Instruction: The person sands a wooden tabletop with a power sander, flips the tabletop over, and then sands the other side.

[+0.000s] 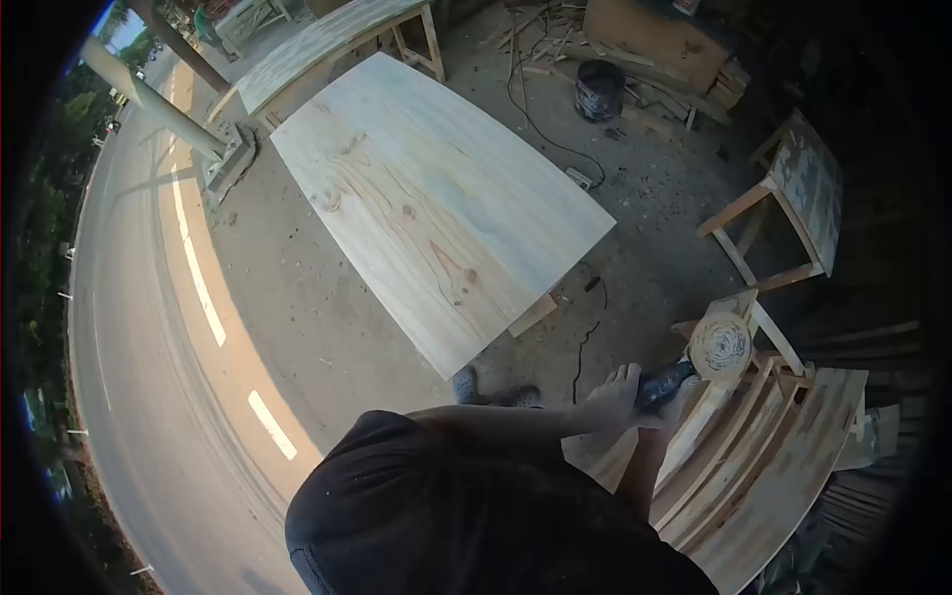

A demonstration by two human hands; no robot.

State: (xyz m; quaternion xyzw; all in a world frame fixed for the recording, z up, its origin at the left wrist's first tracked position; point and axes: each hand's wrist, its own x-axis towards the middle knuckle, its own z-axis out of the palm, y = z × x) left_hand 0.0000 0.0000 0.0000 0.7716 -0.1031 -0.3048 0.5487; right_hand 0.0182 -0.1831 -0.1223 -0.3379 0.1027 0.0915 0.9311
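An angle grinder (pixel 662 388) with a dark body is tilted so that its round, worn sanding disc (pixel 721 346) faces up toward me. My right hand (pixel 677 409) is wrapped round the body from below. At the rear end of the tool, my left hand (pixel 607 399) grips it, its fingertips showing along the upper side. Left of the tool lies a large pale wooden tabletop (pixel 436 203) with knots and visible grain, apart from both hands. Beneath and beside the disc are wooden frame pieces (pixel 729 426).
A wooden panel (pixel 793 476) leans at lower right. A small wooden stool (pixel 778 203) stands behind it. A dark bucket (pixel 599 91), scrap wood (pixel 684 99) and a cable (pixel 540 129) are on the floor. Another table (pixel 317 50) stands at the back; a road (pixel 139 327) runs along the left.
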